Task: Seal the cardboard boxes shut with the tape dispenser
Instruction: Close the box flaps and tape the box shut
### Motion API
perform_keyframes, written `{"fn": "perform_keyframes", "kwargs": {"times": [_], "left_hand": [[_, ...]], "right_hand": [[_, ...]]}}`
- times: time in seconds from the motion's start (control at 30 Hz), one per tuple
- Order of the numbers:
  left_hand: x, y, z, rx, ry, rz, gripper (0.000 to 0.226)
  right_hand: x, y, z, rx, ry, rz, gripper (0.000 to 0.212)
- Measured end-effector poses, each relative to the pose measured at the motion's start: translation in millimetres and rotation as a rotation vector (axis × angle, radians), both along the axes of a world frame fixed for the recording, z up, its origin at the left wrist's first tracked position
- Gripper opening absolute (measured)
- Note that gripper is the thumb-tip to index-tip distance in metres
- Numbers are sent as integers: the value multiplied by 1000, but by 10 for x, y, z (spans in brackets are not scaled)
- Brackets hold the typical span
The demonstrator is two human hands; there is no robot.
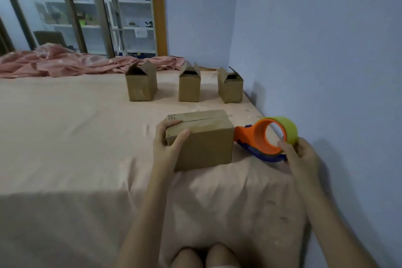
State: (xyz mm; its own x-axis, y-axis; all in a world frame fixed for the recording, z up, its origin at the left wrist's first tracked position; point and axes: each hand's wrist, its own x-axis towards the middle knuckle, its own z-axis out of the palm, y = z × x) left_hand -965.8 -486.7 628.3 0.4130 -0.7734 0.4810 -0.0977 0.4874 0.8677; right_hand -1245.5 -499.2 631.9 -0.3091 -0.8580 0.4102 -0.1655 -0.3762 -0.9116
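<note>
A cardboard box (206,143) with its flaps folded shut lies on the pink bed sheet in front of me. My left hand (166,143) grips its left end, thumb on the front face and fingers on top. An orange and blue tape dispenser (258,137) with a yellow-green roll sits right of the box, its nose touching the box's right side. My right hand (301,156) holds the dispenser at the roll's near edge. Three more boxes with open flaps stand in a row farther back: left (141,87), middle (189,87), right (231,88).
A blue wall (315,50) runs close along the right side of the bed. A crumpled pink blanket (65,63) lies at the back left. Behind it are a glass door and shelves. My knees (204,257) show at the bottom edge.
</note>
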Motion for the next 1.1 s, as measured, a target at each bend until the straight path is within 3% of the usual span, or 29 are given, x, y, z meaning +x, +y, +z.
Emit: {"fn": "perform_keyframes", "kwargs": {"times": [0.1, 0.27, 0.33, 0.43, 0.57, 0.7, 0.83, 1.1], "left_hand": [[-22, 8, -32, -7, 7, -5, 33], [-2, 3, -23, 7, -1, -11, 34], [-10, 4, -22, 6, -4, -5, 33], [-20, 15, -12, 15, -5, -5, 32], [-11, 18, 13, 18, -8, -4, 33], [-14, 13, 26, 28, -4, -6, 32], [-13, -8, 23, 37, -6, 6, 22], [10, -1, 34, 45, -17, -7, 20]], "right_hand": [[-98, 0, -191, 41, 65, 20, 24], [-191, -24, -416, 186, 223, -64, 59], [-155, 0, -402, 130, 337, -153, 58], [-81, 41, -353, 1, 471, -296, 38], [-68, 72, -401, 157, 404, -258, 35], [-141, 39, -423, 327, 470, -120, 81], [-278, -64, -389, 291, 524, 157, 113], [-217, -23, -337, 173, 229, 221, 95]]}}
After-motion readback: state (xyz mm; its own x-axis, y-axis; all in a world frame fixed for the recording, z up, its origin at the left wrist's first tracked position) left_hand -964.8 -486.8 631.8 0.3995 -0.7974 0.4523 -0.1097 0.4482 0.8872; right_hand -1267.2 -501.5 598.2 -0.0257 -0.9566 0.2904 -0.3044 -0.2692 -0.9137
